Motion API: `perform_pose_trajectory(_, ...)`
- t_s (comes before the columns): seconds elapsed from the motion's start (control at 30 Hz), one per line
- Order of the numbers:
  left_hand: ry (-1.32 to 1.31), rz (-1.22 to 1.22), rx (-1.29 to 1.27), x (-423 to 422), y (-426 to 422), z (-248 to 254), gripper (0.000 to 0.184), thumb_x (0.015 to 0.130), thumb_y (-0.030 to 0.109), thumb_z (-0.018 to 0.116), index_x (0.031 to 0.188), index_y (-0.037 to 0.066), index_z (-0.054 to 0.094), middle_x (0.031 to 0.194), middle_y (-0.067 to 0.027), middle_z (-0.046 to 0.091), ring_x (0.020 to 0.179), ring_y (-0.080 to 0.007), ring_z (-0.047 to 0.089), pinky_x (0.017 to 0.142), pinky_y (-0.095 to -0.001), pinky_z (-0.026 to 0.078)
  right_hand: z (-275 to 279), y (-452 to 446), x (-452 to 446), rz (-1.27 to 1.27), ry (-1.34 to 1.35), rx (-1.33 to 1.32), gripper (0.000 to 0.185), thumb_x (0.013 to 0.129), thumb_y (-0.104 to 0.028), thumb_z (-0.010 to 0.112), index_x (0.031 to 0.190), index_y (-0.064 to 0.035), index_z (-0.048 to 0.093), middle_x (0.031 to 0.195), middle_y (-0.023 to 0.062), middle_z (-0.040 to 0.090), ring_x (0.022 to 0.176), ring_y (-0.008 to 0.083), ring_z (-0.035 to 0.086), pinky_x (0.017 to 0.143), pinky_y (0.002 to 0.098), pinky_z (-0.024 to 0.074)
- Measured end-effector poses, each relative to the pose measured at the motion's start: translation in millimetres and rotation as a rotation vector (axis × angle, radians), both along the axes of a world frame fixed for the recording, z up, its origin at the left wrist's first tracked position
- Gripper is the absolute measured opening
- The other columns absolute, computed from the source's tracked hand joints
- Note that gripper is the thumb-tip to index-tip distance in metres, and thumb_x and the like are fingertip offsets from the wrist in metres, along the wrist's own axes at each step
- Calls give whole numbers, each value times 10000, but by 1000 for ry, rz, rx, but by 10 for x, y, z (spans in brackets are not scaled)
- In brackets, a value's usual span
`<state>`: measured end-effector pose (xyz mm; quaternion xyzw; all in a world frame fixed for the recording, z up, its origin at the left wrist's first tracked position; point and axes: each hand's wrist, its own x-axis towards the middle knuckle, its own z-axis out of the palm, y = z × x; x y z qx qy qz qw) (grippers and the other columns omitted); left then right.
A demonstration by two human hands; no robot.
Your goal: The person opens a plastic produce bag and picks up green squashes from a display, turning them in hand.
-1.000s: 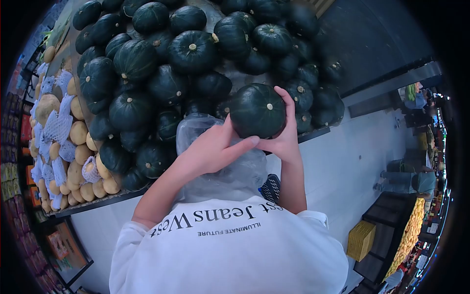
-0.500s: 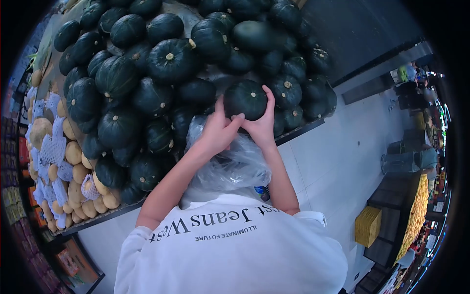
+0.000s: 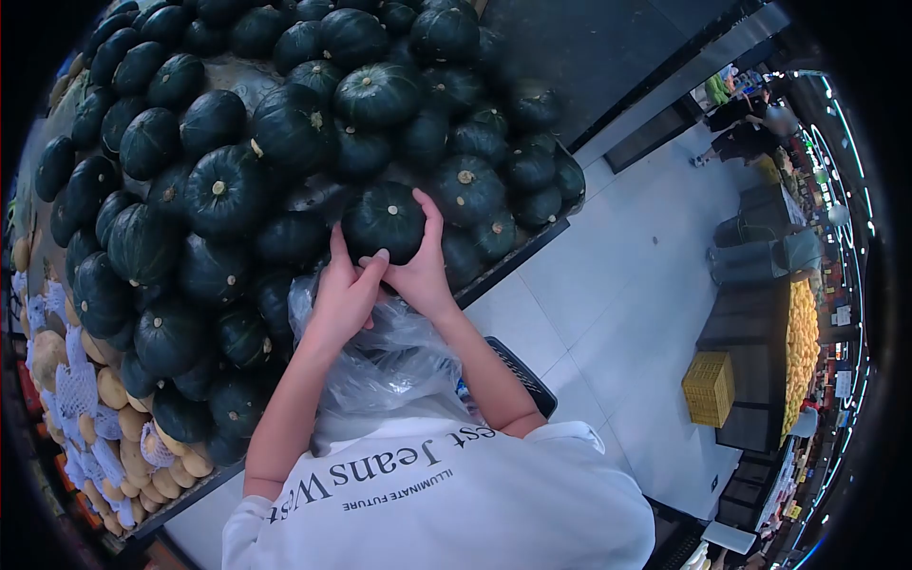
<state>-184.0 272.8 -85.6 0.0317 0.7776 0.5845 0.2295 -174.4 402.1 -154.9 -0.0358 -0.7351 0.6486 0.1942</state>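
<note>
Between my two hands is a round dark green pumpkin [image 3: 382, 224], its pale stem end facing up. My left hand [image 3: 346, 289] has its fingers along the near left side of it, while my right hand [image 3: 424, 270] curves round the right side; the thumbs cross near its lower edge. A clear plastic bag [image 3: 394, 366] hangs crumpled beneath my wrists, against the white shirt. Around the held pumpkin lies a large heap of similar pumpkins [image 3: 220, 190], several of them touching or close by. Its underside is hidden.
Yellow-tan melons [image 3: 112, 388], some in white foam nets, lie left of the heap. A black shopping basket [image 3: 521, 375] shows beside my right arm. The display edge [image 3: 513, 261] borders a tiled floor [image 3: 579, 294]. Farther right stand a yellow crate [image 3: 709, 389] and people.
The view has shifted, so the heap and my hands appear farther left, and more of the black basket shows. Both hands still hold the same pumpkin in nearly the same grip.
</note>
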Motion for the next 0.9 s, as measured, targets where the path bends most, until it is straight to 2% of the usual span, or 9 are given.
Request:
perform_pose_trajectory(0.2,-21,22,-32,-84,60,133,864,889,286,578,1448,-82,32,653,-96,596,463,-157,564,343,-266,430,57,-50,-27,-83,80,237,948,645,-129,842,1400,-90,270,1450,220,181,1336,390,294,1072,439,346)
perform_pose_trajectory(0.33,-37,-21,-81,-120,32,55,881,869,273,582,1442,-94,23,602,-94,575,436,-165,547,337,-273,430,34,-20,-82,-49,80,329,815,685,-95,814,1334,-99,322,1457,250,149,1329,439,289,1031,456,393)
perform_pose_trajectory(0.43,-13,5,-48,-107,45,96,861,857,272,598,1458,-71,86,584,-68,557,363,-134,481,318,-258,363,5,-21,-88,-61,115,388,812,681,-86,814,1328,-94,325,1459,252,140,1321,446,299,1032,456,391)
perform_pose_trajectory(0.57,7,20,-47,-123,48,-17,896,848,274,607,1461,-81,59,585,-75,564,365,-132,482,327,-256,372,17,-30,-90,-42,124,398,829,697,-64,805,1353,-91,300,1463,266,117,1307,475,323,963,486,459)
perform_pose_trajectory(0.6,-14,10,-61,-123,38,20,905,846,277,609,1460,-85,53,585,-76,566,367,-132,484,331,-254,378,55,-25,-83,-26,83,421,800,759,-131,769,1384,-94,271,1477,273,105,1247,492,412,913,494,492)
perform_pose_trajectory(0.7,-21,-33,-56,-100,21,54,926,838,276,610,1441,-126,34,578,-81,573,378,-145,507,356,-258,416,188,-19,-94,58,-178,446,758,821,-221,714,1409,-107,250,1490,277,103,1139,506,507,879,491,507)
perform_pose_trajectory(0.73,-5,-46,-48,-90,15,31,919,835,259,604,1426,-152,33,567,-82,574,384,-157,525,365,-264,436,172,-16,-97,47,-99,596,731,859,-291,662,1428,-120,237,1499,281,101,1013,519,570,841,496,517)
perform_pose_trajectory(0.77,14,-57,-39,-91,6,31,913,832,243,598,1411,-178,33,556,-83,575,391,-168,542,375,-270,457,179,-13,-94,51,-138,595,735,858,-292,663,1430,-122,235,1500,281,98,994,519,576,835,496,518)
perform_pose_trajectory(0.9,6,-57,-46,-44,-18,12,905,843,292,618,1460,-89,78,593,-74,578,390,-129,504,373,-260,416,322,-19,-8,66,-258,653,719,863,-298,644,1439,-118,254,1490,280,157,902,484,619,780,488,532)
